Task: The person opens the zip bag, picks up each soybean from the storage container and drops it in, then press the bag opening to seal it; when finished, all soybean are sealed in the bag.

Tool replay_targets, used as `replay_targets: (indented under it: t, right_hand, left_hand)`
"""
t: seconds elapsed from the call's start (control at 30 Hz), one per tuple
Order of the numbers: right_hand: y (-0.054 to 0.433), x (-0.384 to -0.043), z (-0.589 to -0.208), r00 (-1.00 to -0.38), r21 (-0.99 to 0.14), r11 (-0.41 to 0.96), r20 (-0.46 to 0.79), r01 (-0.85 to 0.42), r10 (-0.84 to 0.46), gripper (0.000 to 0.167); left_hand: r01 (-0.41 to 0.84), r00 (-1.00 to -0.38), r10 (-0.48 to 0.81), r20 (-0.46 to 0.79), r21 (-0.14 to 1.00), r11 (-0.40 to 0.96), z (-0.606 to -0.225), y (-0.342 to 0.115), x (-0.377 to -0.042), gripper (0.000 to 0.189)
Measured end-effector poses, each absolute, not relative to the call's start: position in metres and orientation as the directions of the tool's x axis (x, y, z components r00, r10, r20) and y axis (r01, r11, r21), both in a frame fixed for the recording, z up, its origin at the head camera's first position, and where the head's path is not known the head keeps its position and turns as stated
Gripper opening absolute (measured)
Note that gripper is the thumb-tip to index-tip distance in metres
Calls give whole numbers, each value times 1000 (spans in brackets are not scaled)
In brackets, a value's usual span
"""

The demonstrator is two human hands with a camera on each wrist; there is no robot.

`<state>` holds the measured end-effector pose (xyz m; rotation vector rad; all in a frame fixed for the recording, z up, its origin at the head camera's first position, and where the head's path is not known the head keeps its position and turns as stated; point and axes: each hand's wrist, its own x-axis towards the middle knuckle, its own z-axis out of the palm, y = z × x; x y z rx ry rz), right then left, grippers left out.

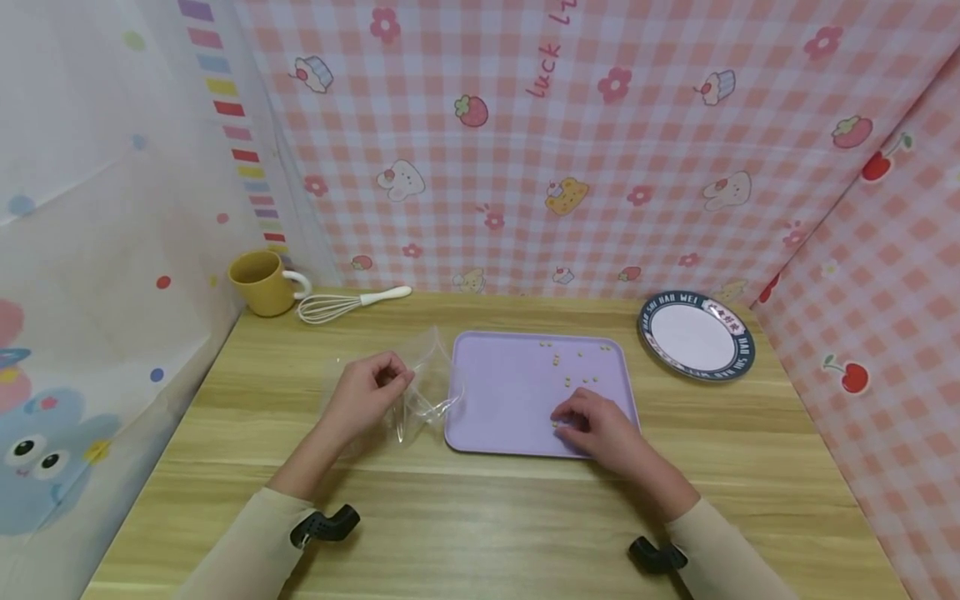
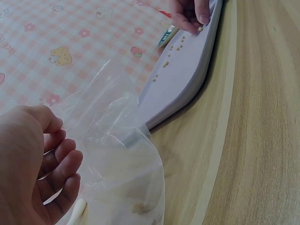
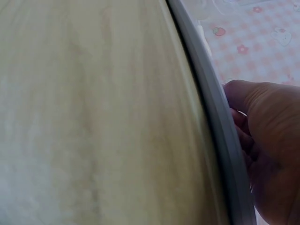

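My left hand (image 1: 369, 390) pinches the edge of a clear plastic bag (image 1: 433, 379) between thumb and fingers. The bag stands slack at the left side of a lilac tray (image 1: 495, 392). Small yellow beans (image 1: 567, 382) lie scattered over the tray's right half. My right hand (image 1: 603, 427) is low over the tray's near right part. Its curled fingertips and thumb close around one bean (image 2: 200, 29), seen in the left wrist view. In the right wrist view the tray's rim (image 3: 220, 112) hides the fingertips of the right hand (image 3: 274, 136).
A yellow mug (image 1: 262, 285) and a whisk (image 1: 337, 305) are at the back left of the wooden table (image 1: 465, 525). A dark-rimmed plate (image 1: 697, 337) lies right of the tray. Patterned cloths (image 1: 510, 150) hang behind and at both sides.
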<state>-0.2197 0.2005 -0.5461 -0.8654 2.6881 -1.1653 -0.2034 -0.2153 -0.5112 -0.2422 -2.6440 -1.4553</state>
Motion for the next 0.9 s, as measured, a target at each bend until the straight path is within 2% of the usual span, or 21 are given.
replay_targets:
  t: [0.5, 0.63, 0.77, 0.9]
  right_hand:
    - [195, -220, -551, -854, -675, 584, 135, -451, -503, 9]
    - [194, -219, -548, -837, -693, 516, 245, -504, -489, 12]
    - [187, -220, -541, -783, -693, 407, 387, -595, -487, 17]
    - [174, -226, -531, -743, -678, 353, 447, -645, -499, 16]
  left_hand:
    - [189, -982, 88, 168, 825, 532, -509, -214, -204, 13]
    - [192, -981, 90, 171, 825, 532, -509, -214, -204, 13]
    - [188, -982, 91, 165, 826, 531, -507, -213, -204, 13]
    - [192, -981, 100, 164, 826, 530, -507, -212, -203, 12]
